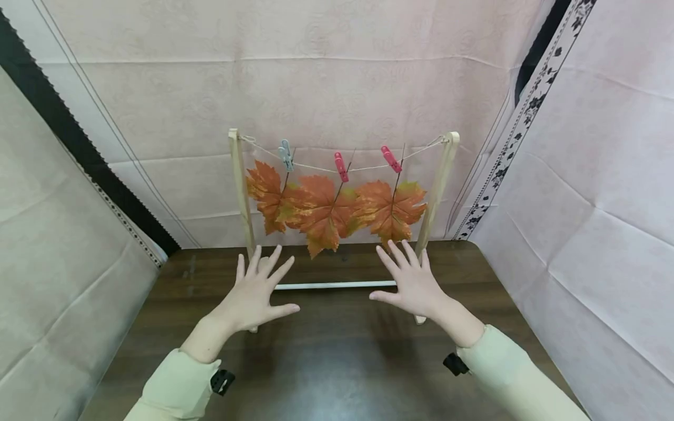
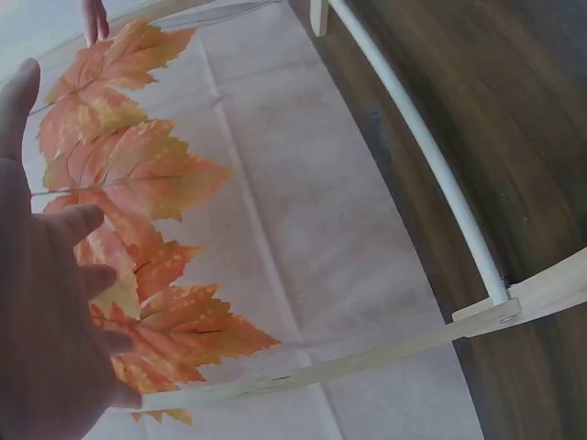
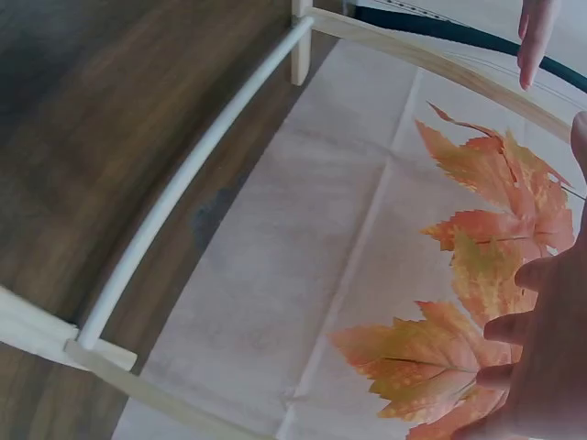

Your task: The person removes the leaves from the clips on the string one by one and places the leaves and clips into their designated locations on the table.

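Three orange artificial maple leaves (image 1: 325, 211) hang in a row from a white string (image 1: 368, 168) in the head view. A blue clothespin (image 1: 286, 155) and two pink clothespins (image 1: 341, 167) clip their stems to it. The string spans two wooden posts (image 1: 242, 187) joined low down by a white rod (image 1: 337, 286). My left hand (image 1: 255, 292) is spread in front of the left post, and my right hand (image 1: 413, 283) is spread by the right post. Both have straight fingers and hold nothing. In the wrist views the fingers partly cover the leaves.
The rack stands at the back of a dark wooden table (image 1: 337, 351). Pale cloth (image 1: 337, 93) hangs behind it and at both sides, with a black band (image 1: 89, 140) at left and a floral border (image 1: 521, 128) at right. Each wrist wears a small black device (image 1: 222, 382).
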{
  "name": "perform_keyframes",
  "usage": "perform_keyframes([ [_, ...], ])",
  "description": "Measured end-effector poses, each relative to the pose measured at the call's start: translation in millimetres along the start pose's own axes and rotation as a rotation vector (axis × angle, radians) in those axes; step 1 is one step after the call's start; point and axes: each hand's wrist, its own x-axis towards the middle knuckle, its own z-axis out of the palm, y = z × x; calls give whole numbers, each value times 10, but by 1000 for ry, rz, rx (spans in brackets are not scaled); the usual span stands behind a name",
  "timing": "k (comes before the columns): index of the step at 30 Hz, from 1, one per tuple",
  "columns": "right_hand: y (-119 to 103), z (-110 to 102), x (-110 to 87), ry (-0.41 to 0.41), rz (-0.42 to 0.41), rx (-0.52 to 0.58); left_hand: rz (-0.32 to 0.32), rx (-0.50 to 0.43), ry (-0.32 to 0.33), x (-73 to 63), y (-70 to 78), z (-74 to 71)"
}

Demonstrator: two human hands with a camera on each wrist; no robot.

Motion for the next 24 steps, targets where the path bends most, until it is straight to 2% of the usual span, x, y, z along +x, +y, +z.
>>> perform_keyframes([
  [7, -64, -107, 177, -6, -15, 114, -9, 24, 44, 111, -14, -181],
  [12, -140, -213, 304, -5, 5, 232, -21, -12, 81, 216, -9, -368],
  [17, -269, -345, 454, -16, 44, 363, -29, -100, 157, 339, -30, -561],
  [24, -465, -502, 695, 0, 40, 537, -54, -276, 328, 497, -34, -821],
])
